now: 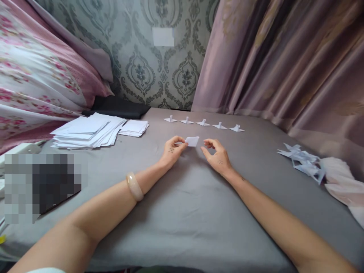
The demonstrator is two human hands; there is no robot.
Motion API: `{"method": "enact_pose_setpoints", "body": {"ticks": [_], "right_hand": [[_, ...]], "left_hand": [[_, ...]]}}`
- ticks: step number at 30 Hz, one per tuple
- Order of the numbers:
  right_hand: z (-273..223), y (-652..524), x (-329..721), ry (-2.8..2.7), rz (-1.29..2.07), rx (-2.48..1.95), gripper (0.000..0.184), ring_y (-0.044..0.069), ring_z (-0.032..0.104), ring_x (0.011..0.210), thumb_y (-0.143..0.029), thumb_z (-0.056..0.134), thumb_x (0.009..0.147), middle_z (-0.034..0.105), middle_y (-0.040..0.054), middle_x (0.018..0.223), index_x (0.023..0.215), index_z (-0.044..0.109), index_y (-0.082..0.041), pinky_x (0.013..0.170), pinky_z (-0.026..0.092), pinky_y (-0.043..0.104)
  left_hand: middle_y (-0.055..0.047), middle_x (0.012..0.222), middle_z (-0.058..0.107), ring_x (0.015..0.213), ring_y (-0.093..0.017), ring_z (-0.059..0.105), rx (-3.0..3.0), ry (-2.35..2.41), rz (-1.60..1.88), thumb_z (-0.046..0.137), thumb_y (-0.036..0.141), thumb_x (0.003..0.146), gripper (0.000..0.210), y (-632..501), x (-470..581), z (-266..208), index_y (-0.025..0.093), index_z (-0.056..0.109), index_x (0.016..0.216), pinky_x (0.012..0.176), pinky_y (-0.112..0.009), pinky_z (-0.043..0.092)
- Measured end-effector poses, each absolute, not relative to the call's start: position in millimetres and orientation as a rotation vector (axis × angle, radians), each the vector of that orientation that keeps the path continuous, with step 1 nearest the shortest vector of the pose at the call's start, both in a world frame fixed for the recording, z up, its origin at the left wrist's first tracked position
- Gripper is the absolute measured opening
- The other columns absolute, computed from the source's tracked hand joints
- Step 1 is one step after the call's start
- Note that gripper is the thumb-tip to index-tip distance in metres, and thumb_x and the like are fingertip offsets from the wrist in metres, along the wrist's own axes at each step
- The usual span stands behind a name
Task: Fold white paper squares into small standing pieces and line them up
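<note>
A small folded piece of white paper (pixel 192 141) is pinched between the thumb and fingers of my left hand (pixel 172 150), held over the grey cloth surface. My right hand (pixel 216 154) hovers just to the right of the paper, its thumb and fingers apart and nothing in them. Beyond both hands, several small folded white paper pieces (pixel 203 122) stand in a row, each with a raised middle and two pointed sides. A bangle (pixel 134 186) circles my left wrist.
A tall stack of white paper sheets (pixel 85 131) lies at the left, with a smaller stack (pixel 134 127) beside it. Folded paper shapes (pixel 305 161) are heaped at the right near bunched pale cloth (pixel 341 176). A dark folded item (pixel 119 107) lies behind the stacks. Curtains (pixel 273 57) hang at the right.
</note>
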State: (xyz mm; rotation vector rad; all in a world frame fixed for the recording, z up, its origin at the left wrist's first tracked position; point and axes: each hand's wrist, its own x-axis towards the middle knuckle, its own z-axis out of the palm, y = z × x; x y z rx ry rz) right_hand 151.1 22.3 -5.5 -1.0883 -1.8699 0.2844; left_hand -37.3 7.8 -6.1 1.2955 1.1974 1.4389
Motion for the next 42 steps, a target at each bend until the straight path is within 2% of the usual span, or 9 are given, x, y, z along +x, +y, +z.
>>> {"method": "enact_pose_setpoints", "body": {"ticks": [5,10,16,24,27,30,33,37,42], "right_hand": [[5,11,138,-1.812,0.377,-1.039,0.026,0.017,0.061,0.081,-0.033,0.060,0.079,0.066,0.0070,0.095,0.099,0.060,-0.017,0.080,0.047,0.033],[11,6,127,-1.674,0.479,-1.132,0.026,0.016,0.061,0.075,-0.035,0.061,0.076,0.068,0.0061,0.089,0.096,0.058,-0.018,0.073,0.048,0.032],[17,6,122,-1.653,0.455,-1.148,0.025,0.018,0.063,0.080,-0.034,0.060,0.076,0.068,0.0070,0.092,0.095,0.060,-0.019,0.075,0.050,0.033],[17,-10,111,-1.637,0.500,-1.098,0.024,0.019,0.066,0.089,-0.031,0.054,0.082,0.070,0.0077,0.101,0.099,0.067,-0.020,0.084,0.052,0.035],[15,-9,108,-1.654,0.438,-1.090,0.020,0.020,0.064,0.092,-0.031,0.055,0.082,0.067,0.0087,0.104,0.092,0.069,-0.020,0.077,0.054,0.032],[15,-6,107,-1.709,0.335,-1.150,0.018,0.018,0.062,0.083,-0.033,0.060,0.079,0.063,0.0087,0.099,0.085,0.070,-0.019,0.069,0.053,0.030],[17,-3,110,-1.809,0.247,-1.228,0.015,0.016,0.059,0.074,-0.033,0.062,0.078,0.061,0.0052,0.088,0.084,0.070,-0.021,0.069,0.050,0.030],[18,-5,119,-2.038,0.040,-1.172,0.016,0.021,0.059,0.087,-0.022,0.055,0.085,0.068,0.0053,0.091,0.088,0.070,-0.024,0.079,0.047,0.036],[17,-6,133,-2.302,-0.160,-0.974,0.028,0.022,0.057,0.109,-0.016,0.043,0.092,0.068,0.0066,0.112,0.097,0.069,-0.024,0.089,0.044,0.039]], "left_hand": [[0.001,0.074,0.062,0.064,-0.011,0.057,1.233,1.028,1.538,0.074,0.036,0.065,0.027,8,-34,-4,0.016,0.060,0.077,0.068,-0.026,0.049],[0.001,0.070,0.062,0.065,-0.012,0.059,1.248,0.985,1.515,0.074,0.035,0.066,0.027,4,-31,-3,0.016,0.060,0.078,0.072,-0.027,0.049],[0.000,0.072,0.062,0.066,-0.012,0.059,1.216,0.977,1.526,0.074,0.035,0.064,0.027,3,-31,-2,0.016,0.061,0.076,0.074,-0.028,0.050],[0.000,0.075,0.061,0.069,-0.011,0.059,1.063,0.941,1.582,0.075,0.034,0.061,0.029,6,-33,-5,0.015,0.057,0.074,0.077,-0.029,0.050],[0.001,0.073,0.060,0.068,-0.011,0.058,1.045,0.925,1.580,0.075,0.032,0.061,0.028,6,-33,-6,0.015,0.057,0.074,0.077,-0.029,0.049],[0.001,0.075,0.062,0.071,-0.011,0.059,1.090,0.928,1.558,0.073,0.031,0.063,0.025,4,-31,-3,0.015,0.058,0.076,0.078,-0.028,0.048],[-0.001,0.080,0.063,0.079,-0.014,0.060,1.128,0.923,1.495,0.071,0.031,0.065,0.024,0,-31,1,0.015,0.060,0.080,0.081,-0.028,0.047],[-0.005,0.088,0.064,0.090,-0.018,0.059,1.199,0.998,1.368,0.063,0.049,0.075,0.036,-6,-33,9,0.014,0.064,0.085,0.084,-0.031,0.046],[-0.005,0.084,0.065,0.083,-0.018,0.058,1.309,1.116,1.270,0.067,0.053,0.070,0.042,-7,-34,9,0.014,0.066,0.085,0.079,-0.028,0.042]]}}
